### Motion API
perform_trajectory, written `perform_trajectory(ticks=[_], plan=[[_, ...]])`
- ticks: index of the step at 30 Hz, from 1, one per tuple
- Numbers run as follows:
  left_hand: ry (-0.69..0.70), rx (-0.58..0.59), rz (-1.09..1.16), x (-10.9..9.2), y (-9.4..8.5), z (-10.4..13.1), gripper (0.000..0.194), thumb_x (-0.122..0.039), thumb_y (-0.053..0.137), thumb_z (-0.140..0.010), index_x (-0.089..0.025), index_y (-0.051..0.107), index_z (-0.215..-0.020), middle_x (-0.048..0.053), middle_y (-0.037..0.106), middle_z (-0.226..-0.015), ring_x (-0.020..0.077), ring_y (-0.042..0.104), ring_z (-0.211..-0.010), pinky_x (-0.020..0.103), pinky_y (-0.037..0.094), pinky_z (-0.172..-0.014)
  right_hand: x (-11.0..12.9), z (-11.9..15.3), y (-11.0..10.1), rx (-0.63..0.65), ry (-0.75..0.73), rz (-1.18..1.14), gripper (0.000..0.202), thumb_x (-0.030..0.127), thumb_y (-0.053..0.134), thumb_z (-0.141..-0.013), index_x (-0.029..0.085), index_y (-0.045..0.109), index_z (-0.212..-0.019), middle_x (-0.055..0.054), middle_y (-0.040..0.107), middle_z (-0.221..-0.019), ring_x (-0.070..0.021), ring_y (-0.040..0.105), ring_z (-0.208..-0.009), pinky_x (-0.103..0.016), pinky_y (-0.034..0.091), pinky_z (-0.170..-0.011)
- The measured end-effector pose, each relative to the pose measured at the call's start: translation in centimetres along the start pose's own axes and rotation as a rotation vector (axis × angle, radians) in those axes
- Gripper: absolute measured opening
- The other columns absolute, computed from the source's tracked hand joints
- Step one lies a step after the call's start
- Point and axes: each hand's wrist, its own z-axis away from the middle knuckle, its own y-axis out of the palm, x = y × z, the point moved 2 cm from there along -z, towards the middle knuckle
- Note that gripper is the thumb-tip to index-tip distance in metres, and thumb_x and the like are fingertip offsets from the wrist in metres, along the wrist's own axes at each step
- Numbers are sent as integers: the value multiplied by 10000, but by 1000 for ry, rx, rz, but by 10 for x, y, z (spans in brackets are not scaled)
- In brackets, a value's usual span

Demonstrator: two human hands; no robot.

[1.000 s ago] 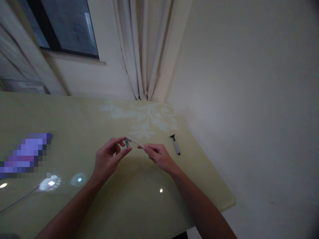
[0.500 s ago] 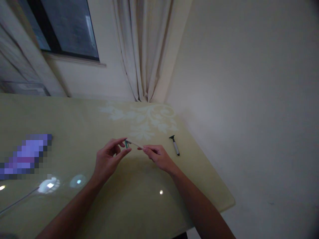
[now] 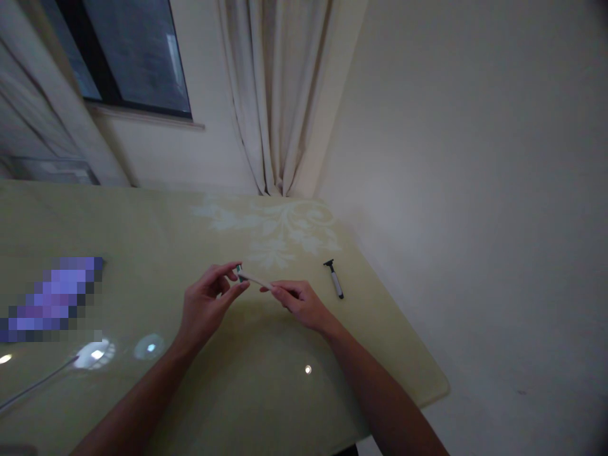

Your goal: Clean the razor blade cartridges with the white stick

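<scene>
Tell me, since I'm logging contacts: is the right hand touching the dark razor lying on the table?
Apart. The head view shows bare table between the right hand and the dark razor.

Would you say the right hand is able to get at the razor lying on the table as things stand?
Probably yes. The razor lies just beyond the right hand on bare table, nothing between them. That hand, however, pinches the pale razor handle, so it is not free.

Second razor (image 3: 334, 278) on table (image 3: 142, 228), perhaps capped
</scene>
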Motion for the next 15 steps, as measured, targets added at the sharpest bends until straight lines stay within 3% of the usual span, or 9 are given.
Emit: perform_trajectory(ticks=[4, 7, 9, 12, 15], plan=[[-11, -9, -14, 1, 0, -1, 358, -363, 867, -823, -259, 803, -1159, -23, 641, -865, 83, 509, -615, 215, 450, -570, 0, 0, -3, -58, -17, 49, 509, 568, 595, -1028, 151, 837, -1191, 37, 386, -660, -128, 323, -616, -275, 252, -590], [3, -9, -10, 2, 0, -1, 353, -347, 868, -816, -256, 809, -1151, -28, 639, -849, 82, 512, -614, 212, 450, -573, 0, 0, -1, -7, -33, 35, 517, 573, 577, -1039, 153, 829, -1203, 35, 410, -661, -127, 327, -611, -271, 260, -589], [14, -19, 4, 2, 0, -1, 362, -345, 876, -805, -256, 810, -1149, -29, 638, -848, 83, 519, -619, 209, 450, -570, -1, 0, 0, 27, -62, 78, 501, 562, 573, -1047, 157, 829, -1192, 21, 477, -685, -129, 359, -624, -268, 285, -603], [3, -32, 2, 3, 0, -1, 378, -359, 883, -802, -259, 808, -1159, -28, 643, -851, 85, 521, -621, 208, 453, -567, -2, -1, -3, -22, -103, 187, 477, 539, 558, -1062, 159, 831, -1156, -14, 608, -776, -139, 435, -673, -269, 336, -650], [-12, -31, 1, 4, 0, 0, 368, -370, 881, -802, -260, 812, -1146, -30, 643, -837, 85, 518, -613, 206, 450, -556, -3, -1, -3, -60, -107, 202, 474, 532, 536, -1076, 166, 827, -1150, -19, 630, -794, -142, 448, -680, -268, 341, -655]])
